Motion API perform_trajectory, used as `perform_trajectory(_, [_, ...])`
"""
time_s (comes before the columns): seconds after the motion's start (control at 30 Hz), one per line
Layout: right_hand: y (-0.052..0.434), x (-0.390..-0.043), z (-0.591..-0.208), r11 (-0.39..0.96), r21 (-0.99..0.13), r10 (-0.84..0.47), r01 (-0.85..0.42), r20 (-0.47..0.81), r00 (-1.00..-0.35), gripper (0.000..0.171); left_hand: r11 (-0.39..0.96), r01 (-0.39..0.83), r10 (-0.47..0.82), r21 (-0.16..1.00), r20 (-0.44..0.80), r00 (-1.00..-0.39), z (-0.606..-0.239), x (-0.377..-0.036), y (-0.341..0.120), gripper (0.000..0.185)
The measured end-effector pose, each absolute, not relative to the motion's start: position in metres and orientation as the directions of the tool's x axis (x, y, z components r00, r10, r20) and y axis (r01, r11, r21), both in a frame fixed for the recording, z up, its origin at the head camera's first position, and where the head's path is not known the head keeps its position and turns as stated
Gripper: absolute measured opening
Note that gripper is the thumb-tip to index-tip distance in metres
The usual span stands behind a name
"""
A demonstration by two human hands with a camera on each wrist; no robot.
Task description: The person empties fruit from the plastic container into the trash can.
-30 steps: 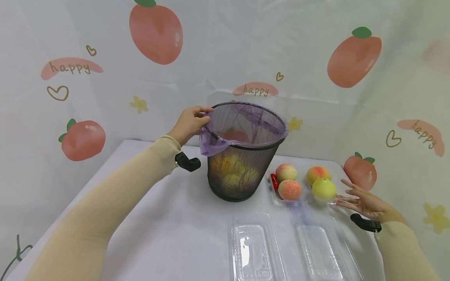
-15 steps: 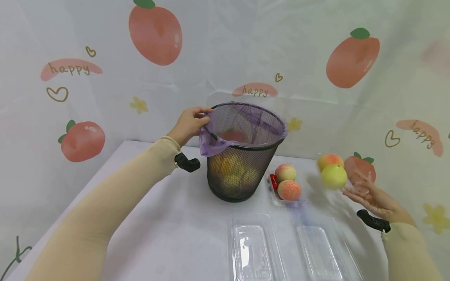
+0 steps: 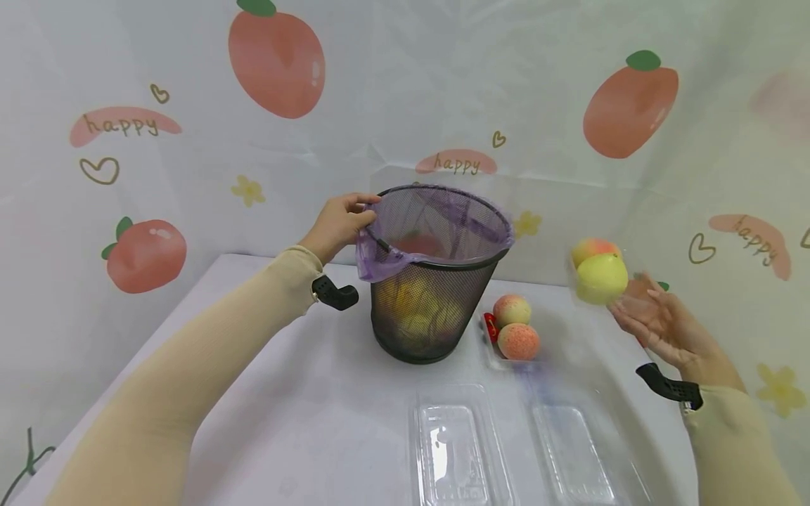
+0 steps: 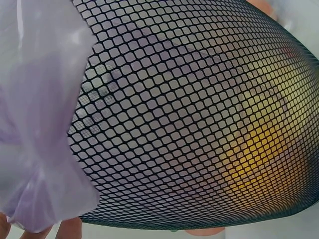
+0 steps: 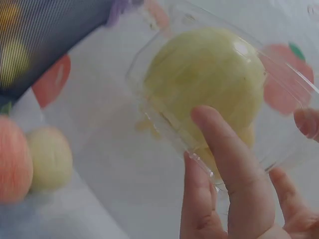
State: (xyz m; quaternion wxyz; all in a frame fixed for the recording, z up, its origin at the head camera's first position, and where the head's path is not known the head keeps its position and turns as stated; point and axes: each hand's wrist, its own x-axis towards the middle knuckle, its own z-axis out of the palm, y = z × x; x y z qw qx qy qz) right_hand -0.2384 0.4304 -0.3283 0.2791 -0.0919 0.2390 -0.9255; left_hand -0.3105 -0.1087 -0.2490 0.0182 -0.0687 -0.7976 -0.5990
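Observation:
My left hand [image 3: 340,223] grips the rim of a black mesh wastebasket [image 3: 471,277], fingers over the purple bag [image 3: 382,266] lining it. Yellow and red fruit show inside the basket, which tilts slightly; in the left wrist view yellow fruit [image 4: 264,154] shows through the mesh. My right hand [image 3: 671,327] holds a clear plastic box [image 5: 137,69] up above the table on the right. In that box are a yellow-green round fruit [image 3: 602,279] and a peach-coloured fruit [image 3: 588,249]. The thumb and fingers sit around the box's side and underside in the right wrist view.
Beside the basket a second clear tray [image 3: 503,363] holds two peaches [image 3: 519,341] and something small and red [image 3: 491,327]. Two clear plastic boxes [image 3: 452,450] [image 3: 576,450] lie at the table's front. A printed cloth [image 3: 380,91] hangs behind.
My right hand has lifted the clear box with its fruit off the table, from beside the peach tray, upward and slightly right. My left hand stays on the basket rim.

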Motion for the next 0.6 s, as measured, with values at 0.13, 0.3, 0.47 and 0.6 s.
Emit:
perform_trajectory(0.13, [0.416, -0.239, -0.314, -0.743, -0.514, -0.544, 0.429, 0.091, -0.834, 0.053, 0.270, 0.126, 0.090, 0.955, 0.105, -0.990, -0.249, -0.310, -0.109, 0.044])
perform_trajectory(0.3, [0.402, -0.241, -0.292, -0.740, -0.504, -0.562, 0.446, 0.099, -0.821, 0.053, 0.263, 0.125, 0.090, 0.957, 0.104, -0.990, -0.249, -0.311, -0.109, 0.045])
perform_trajectory(0.47, [0.383, -0.243, -0.265, -0.728, -0.534, -0.522, 0.431, 0.025, -0.852, 0.050, 0.262, 0.125, 0.092, 0.957, 0.104, -0.990, -0.249, -0.311, -0.110, 0.045])
perform_trajectory(0.6, [0.366, -0.242, -0.244, -0.721, -0.564, -0.489, 0.403, 0.003, -0.872, 0.048, 0.275, 0.121, 0.092, 0.954, 0.099, -0.991, -0.249, -0.311, -0.110, 0.044])
